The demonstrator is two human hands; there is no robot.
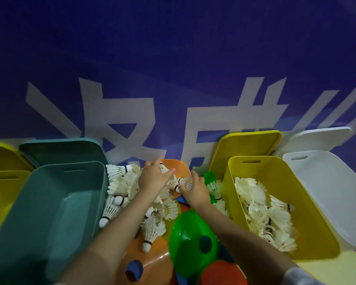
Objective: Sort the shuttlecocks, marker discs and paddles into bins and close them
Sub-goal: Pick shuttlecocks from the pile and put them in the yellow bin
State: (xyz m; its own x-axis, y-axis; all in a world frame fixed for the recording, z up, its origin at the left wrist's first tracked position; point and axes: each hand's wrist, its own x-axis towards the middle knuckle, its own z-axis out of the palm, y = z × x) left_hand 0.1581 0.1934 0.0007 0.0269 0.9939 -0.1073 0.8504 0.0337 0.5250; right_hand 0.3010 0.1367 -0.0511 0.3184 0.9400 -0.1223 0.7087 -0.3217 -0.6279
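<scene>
Both hands are working the far end of the pile now; the left hand [152, 177] is curling its fingers round a shuttlecock [165, 169] lying against the orange disc [181, 168], and the right hand [195, 189] is pinching another shuttlecock [182, 181] by its cork, feathers fanning away from the thumb; the two hands are sitting just beside each other. The loose shuttlecock heap [132, 194] is lying on the floor between the teal bin [49, 206] and the yellow bin [280, 204]; the yellow bin is already holding a good layer of shuttlecocks, while the teal bin is showing nothing inside; a white bin [327, 194] is standing at the far right. Lids are leaning against the wall behind, a yellow lid [249, 147] among them, so nothing is closed yet. Green marker discs [193, 241] and an orange one [148, 260] are crowding the near end, mixed with the feathers. The sensible play, I'd say, is gripping by the cork rather than the skirt; the feathers look easily crushed; then carrying each across to the yellow bin and dropping it low; lifting straight up should be keeping neighbours from snagging.
</scene>
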